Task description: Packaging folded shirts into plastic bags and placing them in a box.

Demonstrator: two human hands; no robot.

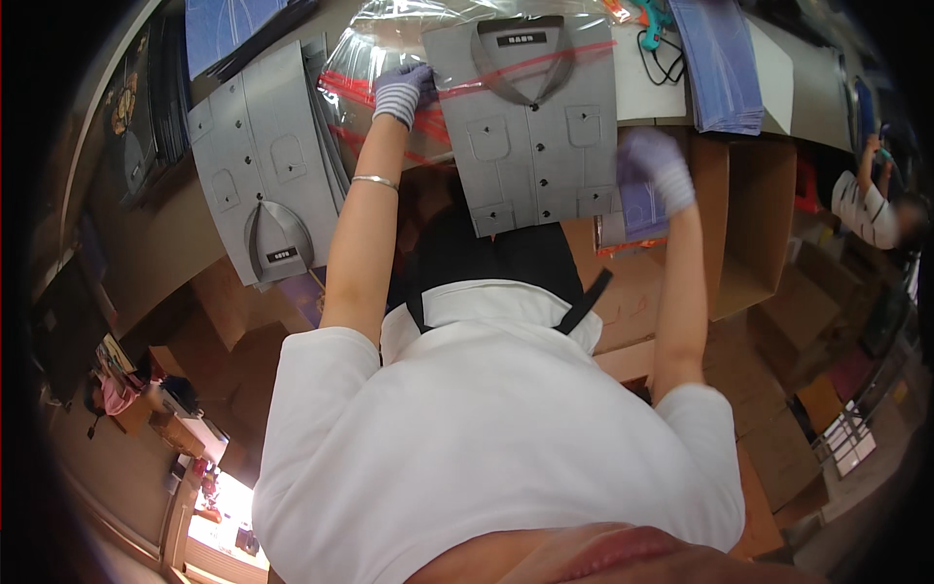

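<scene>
A flat grey folded shirt (pixel 530 146) with a collar, dark buttons and chest pockets lies in front of me, its lower end jutting past the table edge. A clear plastic bag (pixel 375 34) with red strips covers the collar end. My left hand (pixel 401 90), in a purple glove with a striped cuff, is closed on the bag left of the shirt. Against the shirt's right edge is my right hand (pixel 654 164), gloved alike and smeared by motion, so its fingers cannot be read.
More flat grey shirts (pixel 258 156) are stacked to the left. Blue printed packets (pixel 718 68) lie at the back right, beside a teal tool (pixel 654 21) with a black cord. An open cardboard box (pixel 754 219) stands at right. Another person (pixel 866 200) is at the far right.
</scene>
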